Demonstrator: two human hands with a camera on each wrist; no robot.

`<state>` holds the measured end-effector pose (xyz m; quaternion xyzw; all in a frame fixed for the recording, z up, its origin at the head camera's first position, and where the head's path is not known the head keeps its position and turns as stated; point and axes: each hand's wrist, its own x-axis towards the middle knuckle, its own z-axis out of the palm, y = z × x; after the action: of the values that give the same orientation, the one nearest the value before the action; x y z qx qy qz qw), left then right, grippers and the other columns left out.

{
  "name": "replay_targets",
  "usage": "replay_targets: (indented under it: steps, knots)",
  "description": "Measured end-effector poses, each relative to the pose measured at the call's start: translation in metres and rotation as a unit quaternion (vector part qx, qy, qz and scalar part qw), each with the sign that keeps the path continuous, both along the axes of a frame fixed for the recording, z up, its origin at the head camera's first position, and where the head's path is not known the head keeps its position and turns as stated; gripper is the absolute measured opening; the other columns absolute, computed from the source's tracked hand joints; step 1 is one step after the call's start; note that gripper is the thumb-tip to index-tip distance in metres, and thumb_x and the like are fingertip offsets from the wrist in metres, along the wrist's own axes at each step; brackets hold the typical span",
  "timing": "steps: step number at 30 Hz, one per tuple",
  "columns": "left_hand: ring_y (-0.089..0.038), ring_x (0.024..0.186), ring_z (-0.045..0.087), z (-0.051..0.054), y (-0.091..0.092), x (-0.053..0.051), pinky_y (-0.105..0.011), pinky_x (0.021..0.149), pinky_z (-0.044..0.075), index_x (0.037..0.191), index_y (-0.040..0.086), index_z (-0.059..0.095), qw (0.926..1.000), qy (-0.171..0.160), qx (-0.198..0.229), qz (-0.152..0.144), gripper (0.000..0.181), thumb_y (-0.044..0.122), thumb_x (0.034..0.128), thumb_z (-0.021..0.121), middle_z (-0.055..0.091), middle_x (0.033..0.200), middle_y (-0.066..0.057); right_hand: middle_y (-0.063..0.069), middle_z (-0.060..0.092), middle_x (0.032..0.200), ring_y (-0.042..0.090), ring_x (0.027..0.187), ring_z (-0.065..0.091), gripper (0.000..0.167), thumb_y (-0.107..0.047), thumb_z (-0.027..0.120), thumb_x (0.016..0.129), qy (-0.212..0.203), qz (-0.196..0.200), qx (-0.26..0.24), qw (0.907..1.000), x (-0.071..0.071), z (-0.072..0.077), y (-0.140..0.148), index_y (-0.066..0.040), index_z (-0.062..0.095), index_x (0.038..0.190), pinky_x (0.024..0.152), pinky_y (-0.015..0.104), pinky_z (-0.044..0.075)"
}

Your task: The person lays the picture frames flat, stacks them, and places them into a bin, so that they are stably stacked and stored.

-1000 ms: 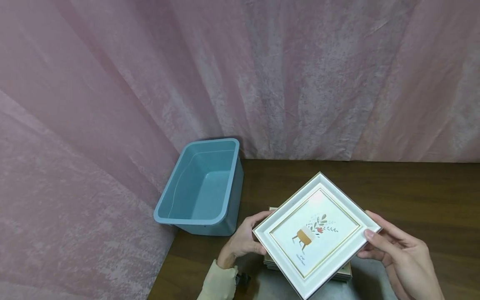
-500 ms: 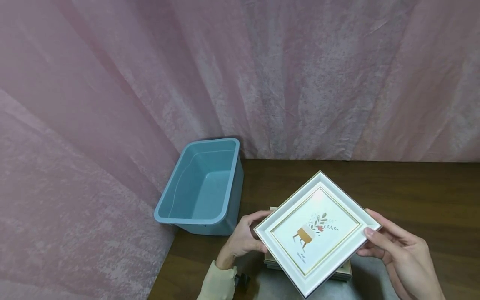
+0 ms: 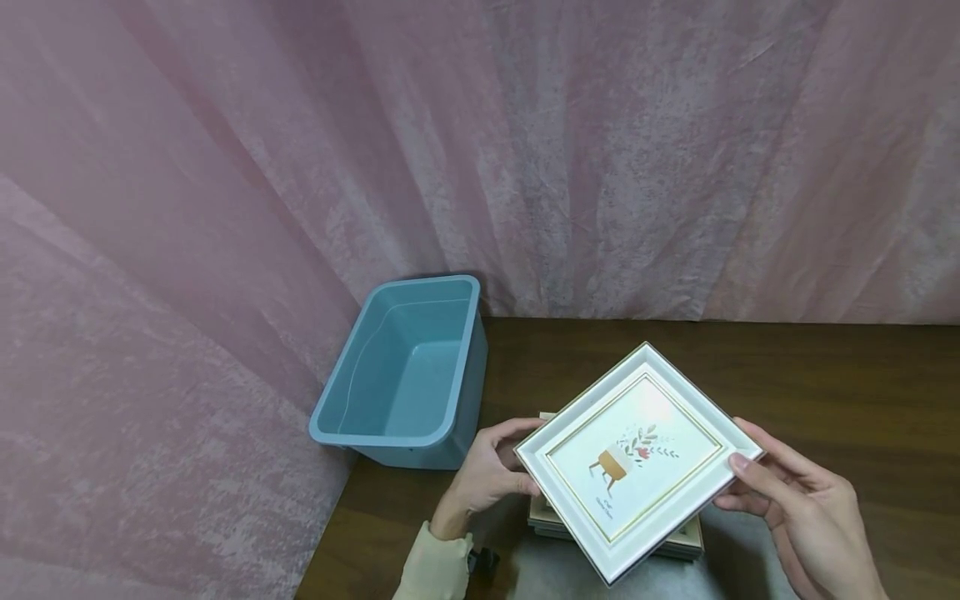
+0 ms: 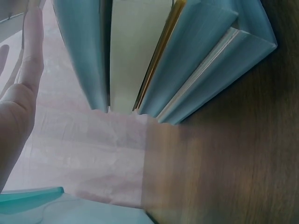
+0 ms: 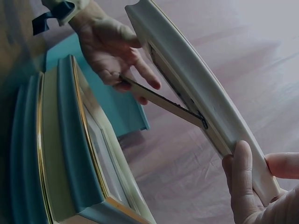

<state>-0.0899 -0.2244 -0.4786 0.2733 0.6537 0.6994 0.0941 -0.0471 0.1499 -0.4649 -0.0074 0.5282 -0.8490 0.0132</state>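
A white picture frame [image 3: 637, 462] with a gold inner line and a plant print is held up tilted, print towards the head camera. At its right corner my right hand [image 3: 810, 500] pinches it, thumb on the front and fingers behind. My left hand [image 3: 487, 475] is at the left corner. From the right wrist view, the back stand [image 5: 163, 105] is swung out from the frame, and my left hand's [image 5: 107, 51] fingers curl at the stand's free end, thumb close to the frame's edge. Below lies a stack of frames [image 3: 682, 543], partly hidden by the held one.
A blue plastic bin [image 3: 450, 417] stands on the brown wooden table [image 3: 862, 383], left of the stack. Grey cloth [image 3: 551, 575] lies under the stack. Pink curtains [image 3: 600, 167] hang behind and at the left. A dark strap [image 3: 483, 560] is on the left wrist.
The held picture frame has shifted slightly right and its lower corner has risen a little, its left corner drawing away from the left hand. Both hands have stayed nearly in place.
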Motion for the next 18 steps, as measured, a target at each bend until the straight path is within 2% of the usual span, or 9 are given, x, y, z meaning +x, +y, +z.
replay_targets:
  steps: [3, 5, 7, 9, 11, 13, 18]
  knots:
    - [-0.006, 0.119, 0.072, 0.000, 0.000, 0.001, -0.023, 0.099, 0.062, 0.144, -0.024, 0.049, 1.0000, 0.004, 0.006, 0.004, 0.106, 0.049, 0.0807, 0.094, 0.047, 0.138, -0.059, 0.005, 0.083, 0.109, 0.024, 0.081, 0.081, 0.051, 0.013, 0.058, 0.105, -0.003, -0.006, -0.006, 1.0000, 0.001, -0.001, -0.001, -0.012, 0.068, 0.149, 0.070, 0.038, 0.068]
    - [-0.006, 0.118, 0.072, 0.000, 0.000, 0.001, -0.023, 0.098, 0.062, 0.143, -0.024, 0.049, 0.9999, 0.004, 0.011, 0.007, 0.104, 0.046, 0.0807, 0.094, 0.052, 0.138, -0.054, 0.005, 0.083, 0.106, 0.024, 0.080, 0.081, 0.051, 0.013, 0.059, 0.105, -0.007, -0.013, -0.006, 0.9999, 0.001, -0.001, -0.003, -0.012, 0.069, 0.148, 0.069, 0.038, 0.068]
    - [-0.007, 0.117, 0.073, 0.000, 0.000, 0.001, -0.023, 0.097, 0.063, 0.143, -0.024, 0.050, 0.9998, 0.004, 0.017, 0.011, 0.101, 0.043, 0.0813, 0.095, 0.062, 0.140, -0.041, 0.005, 0.082, 0.102, 0.023, 0.079, 0.080, 0.050, 0.013, 0.060, 0.104, -0.013, -0.021, -0.002, 0.9997, 0.001, -0.001, -0.004, -0.012, 0.070, 0.147, 0.068, 0.037, 0.068]
    - [-0.007, 0.117, 0.073, 0.000, -0.001, 0.001, -0.024, 0.096, 0.063, 0.142, -0.024, 0.050, 0.9996, -0.002, 0.026, 0.014, 0.099, 0.039, 0.0812, 0.096, 0.070, 0.140, -0.022, 0.006, 0.080, 0.099, 0.023, 0.078, 0.080, 0.050, 0.012, 0.062, 0.104, -0.018, -0.029, 0.001, 0.9994, 0.001, -0.002, -0.005, -0.013, 0.071, 0.146, 0.068, 0.037, 0.068]
    - [-0.007, 0.118, 0.074, -0.001, -0.001, 0.002, -0.024, 0.096, 0.064, 0.141, -0.025, 0.050, 0.9993, -0.008, 0.032, 0.017, 0.098, 0.036, 0.0804, 0.097, 0.074, 0.137, -0.003, 0.006, 0.079, 0.097, 0.023, 0.077, 0.080, 0.049, 0.012, 0.063, 0.103, -0.021, -0.034, 0.005, 0.9992, 0.002, -0.003, -0.006, -0.013, 0.071, 0.145, 0.068, 0.036, 0.068]
    - [-0.006, 0.118, 0.074, -0.001, 0.000, 0.002, -0.024, 0.096, 0.064, 0.141, -0.026, 0.050, 0.9990, -0.013, 0.036, 0.021, 0.098, 0.034, 0.0796, 0.098, 0.075, 0.135, 0.008, 0.007, 0.077, 0.095, 0.024, 0.077, 0.080, 0.050, 0.012, 0.063, 0.103, -0.021, -0.035, 0.007, 0.9992, 0.002, -0.005, -0.007, -0.012, 0.071, 0.146, 0.068, 0.036, 0.068]
    - [-0.006, 0.116, 0.075, -0.001, -0.001, 0.003, -0.024, 0.095, 0.064, 0.137, -0.031, 0.049, 0.9987, -0.013, 0.043, 0.024, 0.100, 0.036, 0.0792, 0.097, 0.077, 0.131, 0.011, 0.006, 0.079, 0.099, 0.023, 0.079, 0.079, 0.052, 0.014, 0.060, 0.104, -0.007, -0.011, 0.011, 0.9999, 0.003, -0.012, -0.007, -0.012, 0.069, 0.148, 0.069, 0.037, 0.068]
